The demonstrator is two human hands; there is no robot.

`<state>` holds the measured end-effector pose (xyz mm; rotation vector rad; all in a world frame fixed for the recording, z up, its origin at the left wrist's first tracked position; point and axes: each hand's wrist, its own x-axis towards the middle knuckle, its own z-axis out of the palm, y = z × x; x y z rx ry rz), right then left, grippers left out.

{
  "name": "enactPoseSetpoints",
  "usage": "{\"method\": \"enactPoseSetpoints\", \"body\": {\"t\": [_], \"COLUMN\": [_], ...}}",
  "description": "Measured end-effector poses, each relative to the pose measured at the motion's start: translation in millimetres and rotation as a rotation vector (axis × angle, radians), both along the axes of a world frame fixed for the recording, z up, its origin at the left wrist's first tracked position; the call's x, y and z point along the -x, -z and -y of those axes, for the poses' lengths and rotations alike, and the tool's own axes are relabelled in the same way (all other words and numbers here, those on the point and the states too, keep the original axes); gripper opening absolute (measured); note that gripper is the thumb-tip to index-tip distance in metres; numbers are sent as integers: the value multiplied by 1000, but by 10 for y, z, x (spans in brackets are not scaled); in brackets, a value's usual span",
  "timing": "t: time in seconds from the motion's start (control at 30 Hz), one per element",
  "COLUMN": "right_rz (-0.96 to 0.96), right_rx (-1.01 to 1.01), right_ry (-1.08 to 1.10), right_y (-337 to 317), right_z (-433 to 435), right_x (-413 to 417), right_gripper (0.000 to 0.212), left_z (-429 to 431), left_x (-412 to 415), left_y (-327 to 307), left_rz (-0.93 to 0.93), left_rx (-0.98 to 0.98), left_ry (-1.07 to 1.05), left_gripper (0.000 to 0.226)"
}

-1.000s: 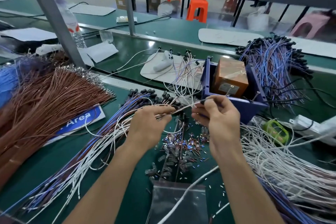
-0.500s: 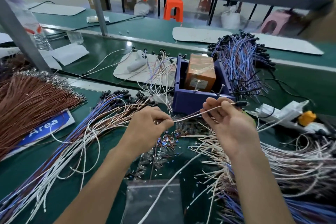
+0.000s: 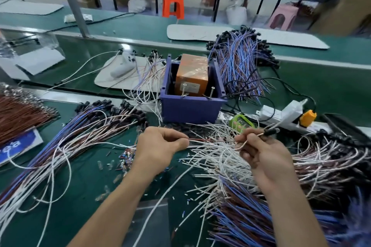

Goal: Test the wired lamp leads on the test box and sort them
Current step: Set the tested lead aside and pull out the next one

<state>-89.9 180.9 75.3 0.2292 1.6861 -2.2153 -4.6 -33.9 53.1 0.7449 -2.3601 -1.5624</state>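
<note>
- Green tabletop (image 3: pixel 84 176) of a workshop line fills the head view, with orange stools (image 3: pixel 173 5) on the floor behind it at the top of the frame.
- Purple test box (image 3: pixel 190 108) stands at centre frame. It holds an orange block (image 3: pixel 191 75), and two screws stand up by its near wall.
- Left hand (image 3: pixel 158 148), lower centre, has its grip pinched closed on the wire end of one lamp lead (image 3: pixel 270 131).
- Right hand (image 3: pixel 265 156), right of centre, has its grip curled round the same lead near its black lamp end. The lead stretches between the hands just in front of the box, above a heap of white leads (image 3: pixel 216 158).
- Blue-and-brown bundle (image 3: pixel 80 132) fans across the left of the frame, and a far bundle (image 3: pixel 239 60) lies behind the box at upper right.
- White power strip (image 3: pixel 281 112) lies to the right of the box.
</note>
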Motion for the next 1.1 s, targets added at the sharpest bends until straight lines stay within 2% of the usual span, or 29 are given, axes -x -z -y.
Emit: {"method": "enactPoseSetpoints", "body": {"t": [0.07, 0.13, 0.2, 0.23, 0.27, 0.33, 0.4, 0.43, 0.5, 0.57, 0.63, 0.77, 0.93, 1.1], "right_rz": [16, -84, -214, -279, -376, -630, -820, -841, -801, -733, -715, -651, -564, -558], "right_rx": [-121, -546, -1059, -1220, -1292, -1250, -1055, -988, -939, -959, -976, -890, -771, -798], "right_ry": [16, -27, -53, 4, 83, 175, 24, -112, -352, -431, -421, -418, -343, -291], "right_y": [21, 13, -63, -123, -159, -206, -187, -157, -77, 5, 69, 122, 174, 268], "right_z": [-49, -150, -261, -294, -316, -259, -84, 21, 197, 302, 327, 289, 341, 395], "right_x": [-16, -14, -36, -57, -81, -162, -257, -293, -299, -265, -228, -195, -220, -258], "right_gripper": [22, 13, 36, 46, 50, 43, 20, 7, 22, 19, 13, 27, 22, 22], "left_z": [-126, -205, -226, -225, -224, -240, -278, -301, -344, -354, -306, -149, -129, -92], "left_x": [35, 44, 42, 43, 45, 57, 81, 94, 114, 111, 77, 4, -40, -80], "left_y": [65, 108, 129, 135, 137, 122, 86, 65, 38, 37, 61, 115, 199, 283], "left_rz": [8, 18, 17, 14, 13, 10, -4, -18, -57, -91, -103, -72, -97, -66], "left_rx": [-3, 19, 46, 54, 57, 48, 24, 16, 17, 19, 6, -55, -176, -197], "left_ry": [-19, -16, -16, -18, -20, 6, 67, 99, 149, 165, 165, 138, 83, 73], "left_gripper": [34, 34, 31, 30, 30, 29, 30, 30, 31, 30, 26, 20, 20, 17]}}
